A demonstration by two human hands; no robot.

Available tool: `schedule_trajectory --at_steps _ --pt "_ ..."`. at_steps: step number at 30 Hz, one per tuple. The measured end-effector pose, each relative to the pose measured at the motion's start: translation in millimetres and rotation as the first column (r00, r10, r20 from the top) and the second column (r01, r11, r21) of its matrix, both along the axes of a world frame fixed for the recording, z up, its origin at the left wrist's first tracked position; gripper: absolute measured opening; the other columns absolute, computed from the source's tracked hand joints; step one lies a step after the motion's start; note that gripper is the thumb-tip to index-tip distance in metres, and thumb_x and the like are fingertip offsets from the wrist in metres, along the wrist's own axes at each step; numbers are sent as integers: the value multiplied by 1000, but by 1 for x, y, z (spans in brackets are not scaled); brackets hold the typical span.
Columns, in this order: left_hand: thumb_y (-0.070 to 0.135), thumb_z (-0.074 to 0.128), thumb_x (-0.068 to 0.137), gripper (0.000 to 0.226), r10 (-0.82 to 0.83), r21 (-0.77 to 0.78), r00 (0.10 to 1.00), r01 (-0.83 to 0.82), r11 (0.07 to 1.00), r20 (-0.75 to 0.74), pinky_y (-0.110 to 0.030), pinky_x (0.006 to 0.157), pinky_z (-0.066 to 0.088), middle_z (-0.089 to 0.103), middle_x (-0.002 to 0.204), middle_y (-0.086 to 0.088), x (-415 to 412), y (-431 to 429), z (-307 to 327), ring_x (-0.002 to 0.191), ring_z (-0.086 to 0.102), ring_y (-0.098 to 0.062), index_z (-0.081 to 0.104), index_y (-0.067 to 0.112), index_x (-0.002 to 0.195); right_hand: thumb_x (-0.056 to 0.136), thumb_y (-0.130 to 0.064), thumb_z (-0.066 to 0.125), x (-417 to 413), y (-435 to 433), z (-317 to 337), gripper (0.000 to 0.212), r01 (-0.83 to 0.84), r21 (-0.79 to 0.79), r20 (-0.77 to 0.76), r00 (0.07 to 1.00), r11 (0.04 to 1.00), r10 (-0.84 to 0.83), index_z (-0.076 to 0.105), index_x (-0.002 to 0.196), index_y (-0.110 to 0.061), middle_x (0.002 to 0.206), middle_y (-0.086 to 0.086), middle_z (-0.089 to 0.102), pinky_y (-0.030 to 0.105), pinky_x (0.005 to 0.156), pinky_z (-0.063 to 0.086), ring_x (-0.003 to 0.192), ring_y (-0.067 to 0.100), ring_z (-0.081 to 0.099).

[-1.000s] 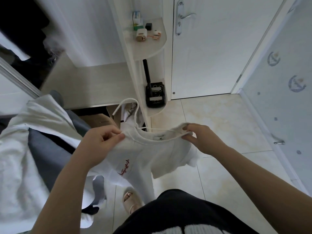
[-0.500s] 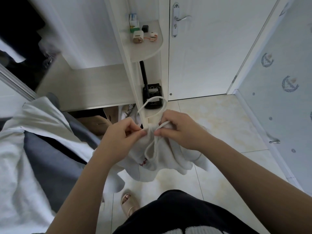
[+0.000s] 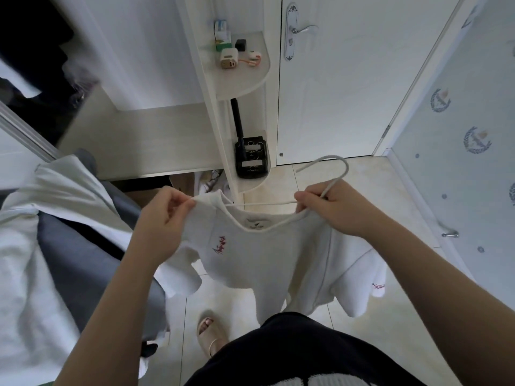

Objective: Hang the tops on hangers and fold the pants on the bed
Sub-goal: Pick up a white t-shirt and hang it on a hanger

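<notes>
1. Leave the heap of clothes (image 3: 41, 246) at far left, white over grey, untouched until done with this top.
2. Note the left hand (image 3: 164, 215): clenched in a pinch on the left shoulder of the white top (image 3: 264, 263), thumb pressed against curled fingers. Draw that shoulder outward and down over the hanger's left end. Avoid yanking, to spare the knit from stretching.
3. Find the white top in the air between both hands, above the tiled floor (image 3: 390, 190), red embroidery facing up, sleeves and hem hanging free. Hold the neckline open and level, and check for a twisted back panel before letting go.
4. Read the hanger (image 3: 347, 169): thin, white, hook curving up toward the door (image 3: 348, 93), one arm crossing the open neckline. Apparently inside the collar on the right, not yet seated on the left. Centre the hook in the neck opening.
5. Note the right hand (image 3: 337, 210): closed around the hanger's stem just under the hook, apparently with the collar's right edge under the same fingers. Use it as the anchor while working the left side, then shift to the hook alone and shake lightly to settle both shoulders.
</notes>
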State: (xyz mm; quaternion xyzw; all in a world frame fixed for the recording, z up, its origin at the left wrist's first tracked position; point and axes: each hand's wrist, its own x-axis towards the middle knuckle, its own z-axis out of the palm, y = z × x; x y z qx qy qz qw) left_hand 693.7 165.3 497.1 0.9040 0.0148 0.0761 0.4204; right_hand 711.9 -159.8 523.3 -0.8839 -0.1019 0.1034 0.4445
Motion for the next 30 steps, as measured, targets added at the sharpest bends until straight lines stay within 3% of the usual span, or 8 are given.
schedule_trajectory --at_steps 2,6,9,13,16,19,24,30 --pt "26 61 99 13 -53 -4 998 53 999 -12 -30 75 49 67 93 9 -2 1 -1 87 61 -11 57 33 88 99 -36 56 0 -6 7 39 -64 -46 -42 997 997 62 67 63 -24 68 13 60 20 57 37 59 10 48" --pt "19 62 98 18 -188 13 982 188 982 12 -27 74 48 64 86 16 -2 -22 3 83 60 -6 58 32 87 100 -38 55 -1 5 10 37 -142 -110 -41 990 984 138 62 67 -22 77 -9 56 18 68 39 70 5 52" --pt "14 63 98 23 -249 23 968 248 968 43 -9 71 42 64 87 16 -1 -28 11 84 59 -3 56 32 85 100 -37 54 -1 10 10 39 -128 -61 -51 991 990 125 59 66 -19 65 -10 54 15 57 37 55 3 45" --pt "13 64 97 26 -297 24 955 296 955 30 -4 71 40 64 87 15 -2 -27 15 83 59 -1 57 34 84 101 -36 54 -1 8 13 40 -136 -48 -72 989 990 132 56 65 -19 57 -7 53 20 56 39 53 7 46" --pt "17 65 97 21 -293 -24 956 293 956 11 -11 77 44 65 89 14 -1 -27 15 88 61 -5 60 35 87 99 -38 55 -3 9 14 38 -93 -30 -84 992 995 90 59 67 -18 62 -1 49 28 58 39 54 11 44" --pt "23 67 96 13 -311 20 950 312 950 -30 -24 82 46 67 94 18 1 -26 16 94 61 -7 65 35 95 99 -39 55 -5 12 15 37 -88 12 -74 993 996 88 61 68 -19 65 4 46 21 51 34 49 9 38" --pt "21 65 97 10 -362 134 931 365 921 -45 -18 78 39 66 89 18 0 -38 17 91 59 -3 69 31 95 97 -39 59 -4 15 16 34 -114 41 -51 992 993 116 68 71 -20 62 2 41 20 51 33 52 12 36" --pt "6 73 88 9 -250 156 966 238 959 63 -18 71 39 59 89 1 -7 -44 16 80 54 -10 72 14 87 98 -36 60 -6 17 13 30 -146 38 -45 988 989 148 70 73 -22 51 -10 34 16 47 29 47 7 31"
